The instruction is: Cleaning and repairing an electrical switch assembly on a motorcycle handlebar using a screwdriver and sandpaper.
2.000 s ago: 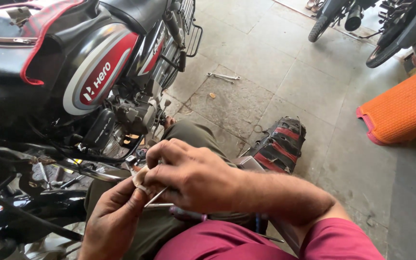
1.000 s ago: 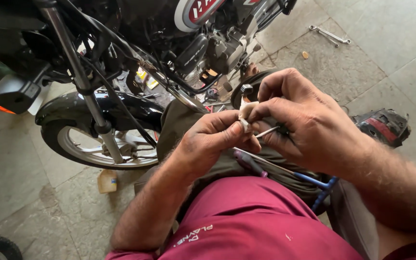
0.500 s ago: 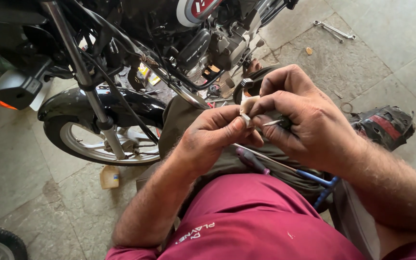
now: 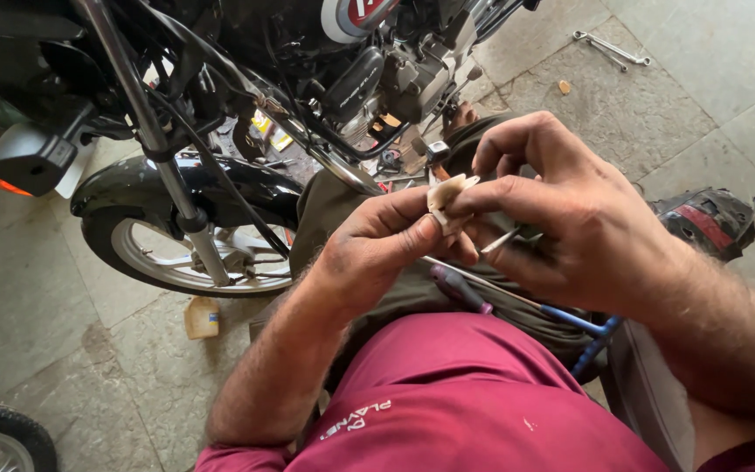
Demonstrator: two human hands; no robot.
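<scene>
My left hand (image 4: 377,249) and my right hand (image 4: 570,218) meet over my lap, both pinching a small cream-white plastic part (image 4: 446,194) between fingertips. My right hand also holds a thin metal pin (image 4: 502,241) that sticks out below the fingers. A screwdriver with a purple handle and long shaft (image 4: 465,288) lies across my thighs under the hands. A black motorcycle (image 4: 246,96) stands right in front of me, its front wheel (image 4: 185,245) to the left of my knee.
A blue-handled tool (image 4: 592,332) rests by my right thigh. A metal spanner (image 4: 609,48) lies on the stone floor at top right. A black and red motorcycle cover piece (image 4: 709,223) sits at right. Another tyre (image 4: 2,437) shows bottom left.
My view swung from the motorcycle's tank down to its front wheel and my lap. Both hands keep working the white part, shifting slightly up and right in view.
</scene>
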